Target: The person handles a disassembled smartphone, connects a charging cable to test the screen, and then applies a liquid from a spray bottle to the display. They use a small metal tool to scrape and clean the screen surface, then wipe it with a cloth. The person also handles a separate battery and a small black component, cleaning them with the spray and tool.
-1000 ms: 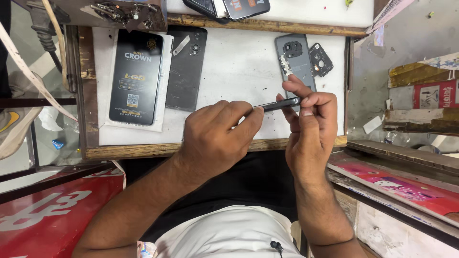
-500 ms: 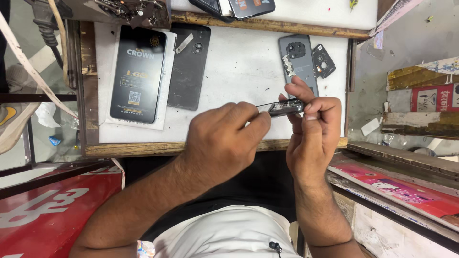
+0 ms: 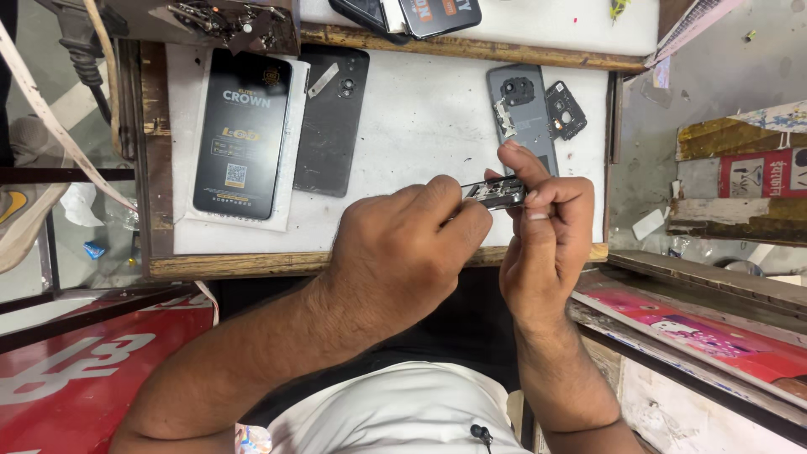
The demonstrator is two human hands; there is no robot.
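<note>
Right now both hands meet just above the near edge of the white bench (image 3: 403, 134). The right hand (image 3: 542, 244) has its fingers (image 3: 538, 181) pinched on a small dark phone part (image 3: 496, 193), held up clear of the bench top. The left hand (image 3: 395, 252) reaches in from the other side, its fingers closed narrow at the part's left end; whether they hold a fine tool there cannot be told. Just behind the hands lies a grey phone back (image 3: 525, 113) with a small black camera cover (image 3: 566, 109) beside it. Farther left rest a black phone panel (image 3: 332, 118) and a black packet (image 3: 244, 130) on white paper.
</note>
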